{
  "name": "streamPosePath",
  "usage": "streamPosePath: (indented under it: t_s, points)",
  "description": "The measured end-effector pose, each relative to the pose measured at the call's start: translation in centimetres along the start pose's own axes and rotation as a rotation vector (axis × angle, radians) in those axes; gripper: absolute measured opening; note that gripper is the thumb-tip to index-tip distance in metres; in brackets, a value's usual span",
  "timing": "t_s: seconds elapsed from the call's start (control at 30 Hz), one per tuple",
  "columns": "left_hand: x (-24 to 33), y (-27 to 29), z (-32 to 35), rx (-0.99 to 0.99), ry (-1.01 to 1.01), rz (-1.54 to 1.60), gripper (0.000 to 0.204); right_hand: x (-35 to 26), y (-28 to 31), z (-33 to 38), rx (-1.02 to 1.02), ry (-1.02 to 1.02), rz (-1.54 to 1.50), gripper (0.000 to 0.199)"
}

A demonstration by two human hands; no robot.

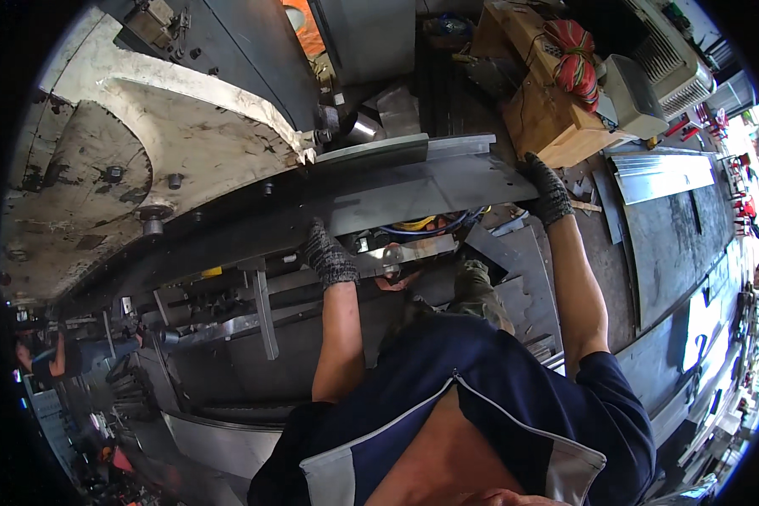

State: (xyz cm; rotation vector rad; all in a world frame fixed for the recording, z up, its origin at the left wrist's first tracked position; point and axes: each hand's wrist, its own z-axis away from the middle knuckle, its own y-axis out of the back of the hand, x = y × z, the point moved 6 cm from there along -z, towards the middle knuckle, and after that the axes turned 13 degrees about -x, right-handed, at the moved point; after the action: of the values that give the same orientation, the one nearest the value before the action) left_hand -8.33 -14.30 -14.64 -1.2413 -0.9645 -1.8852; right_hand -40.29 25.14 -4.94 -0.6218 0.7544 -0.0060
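A long dark metal sheet (pixel 413 201) lies across the bed of a large, worn off-white machine (pixel 202 126). My left hand (pixel 330 255), in a dark grey knitted glove, grips the sheet's near edge around its middle. At the right end of the sheet, my right hand (pixel 551 192) in a matching glove is closed round the corner. Parts of the fingers of both hands are hidden by the sheet and gloves. Behind the sheet, a narrow metal strip (pixel 461 147) runs along its far side.
Below the sheet are a metal bar (pixel 266 316) and coiled cables (pixel 422 225). A wooden cabinet (pixel 557 118) with a red-striped bundle (pixel 572 63) stands at the far right. Stacked sheets (pixel 675 244) lie on the right. Another person (pixel 55 358) is at the far left.
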Motion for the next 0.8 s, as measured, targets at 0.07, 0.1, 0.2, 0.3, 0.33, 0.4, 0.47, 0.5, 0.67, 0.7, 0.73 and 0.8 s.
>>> streamPosePath:
  t_s: [0.07,0.1,0.2,0.3,0.33,0.4,0.47,0.5,0.67,0.7,0.73,0.8]
  points:
    - [-1.0,0.3,-0.3,-0.005,0.004,0.142,0.038,0.3,-0.7,0.3,-0.006,-0.008,0.007,0.038]
    - [-0.7,0.0,0.3,-0.003,0.008,0.164,0.038,0.3,-0.9,0.6,-0.007,-0.01,0.01,0.039]
    - [-0.2,-0.2,0.1,-0.045,0.064,0.208,0.038,0.4,-1.7,1.0,-0.002,-0.016,-0.079,0.044]
    - [2.8,-1.6,2.7,-0.057,0.216,0.556,0.037,-0.1,0.1,0.4,-0.025,0.015,-0.027,0.047]
    - [5.8,-2.4,4.5,-0.048,0.275,0.723,0.037,0.1,0.7,0.1,-0.048,0.008,-0.04,0.05]
    - [9.1,-2.6,6.3,-0.029,0.345,0.688,0.035,0.4,0.6,-0.6,-0.114,-0.021,-0.053,0.057]
    - [11.3,-2.2,7.8,0.007,0.411,0.665,0.036,-0.2,-2.9,1.0,-0.096,-0.044,-0.11,0.062]
    - [12.5,-2.7,8.3,0.0,0.44,0.667,0.039,-0.8,-3.8,1.9,-0.076,-0.04,-0.137,0.064]
    - [12.9,-2.7,6.1,-0.105,0.251,0.757,0.035,-2.2,-1.3,1.2,-0.288,-0.032,0.008,0.076]
    - [13.2,-2.9,6.0,-0.091,0.264,0.766,0.034,-2.1,0.9,-0.4,-0.332,-0.031,0.021,0.069]
    - [13.5,-3.4,5.9,-0.078,0.276,0.773,0.032,-1.9,4.1,-2.8,-0.317,0.106,0.356,0.067]
    - [13.5,-3.5,6.2,-0.023,0.303,0.78,0.029,-1.6,6.3,-6.6,-0.329,0.127,0.641,0.062]
